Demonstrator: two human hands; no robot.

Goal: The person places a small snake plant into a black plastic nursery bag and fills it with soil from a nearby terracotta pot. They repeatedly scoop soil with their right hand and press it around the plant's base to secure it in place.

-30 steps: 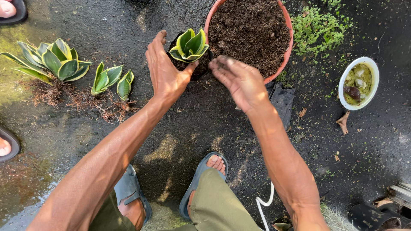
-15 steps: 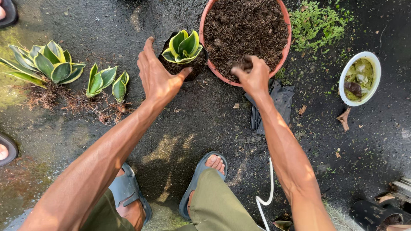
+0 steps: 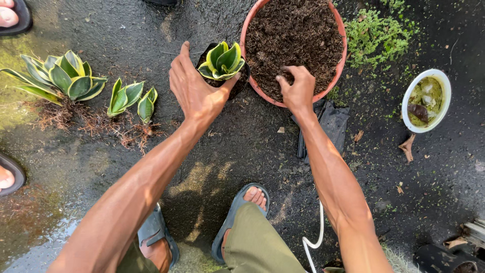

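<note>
My left hand [image 3: 194, 91] cups the near side of a small black nursery bag [image 3: 240, 83], steadying it upright on the wet dark ground. In the bag stands a small green plant with yellow-edged leaves [image 3: 222, 60]. Just to its right stands a wide terracotta-coloured basin [image 3: 244, 45] full of dark brown soil [image 3: 295, 33]. My right hand [image 3: 297, 88] reaches over the basin's near rim, its fingers curled down into the soil.
Bare-rooted plants of the same kind lie at the left: a big one [image 3: 60, 81] and two small ones [image 3: 132, 98]. A white bowl of murky liquid [image 3: 424, 101] sits at the right. Folded black bags [image 3: 328, 121] lie below the basin. Other people's sandalled feet [image 3: 10, 15] show at the left edge.
My right hand has moved up from the basin's near rim into the soil. My left hand has stayed against the small bag.
</note>
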